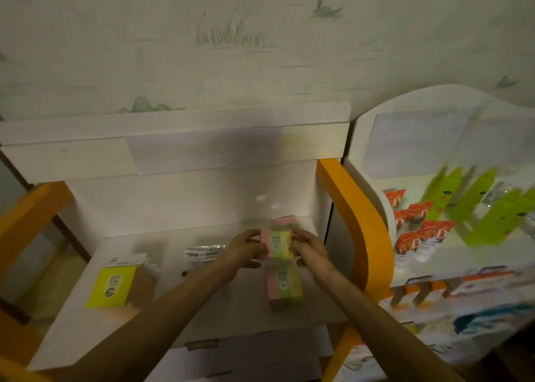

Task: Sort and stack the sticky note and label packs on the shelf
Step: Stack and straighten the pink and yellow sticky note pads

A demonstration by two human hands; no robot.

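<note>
A pink, green and yellow sticky note pack (277, 244) is held above the white shelf (86, 332). My left hand (246, 250) grips its left side and my right hand (311, 250) grips its right side. Behind it stands another pack of the same colours (285, 222). In front lies a stack of matching packs (285, 286). A yellow pack marked 2207 (111, 287) lies at the shelf's left, on a brown pack. Clear label packs (202, 255) lie in the middle, partly hidden by my left arm.
Orange side rails (359, 208) frame the shelf. To the right a second white display (405, 115) holds orange tubes (417, 240) and green packages (486, 208). Lower white shelves (246, 352) sit below. A wall rises behind.
</note>
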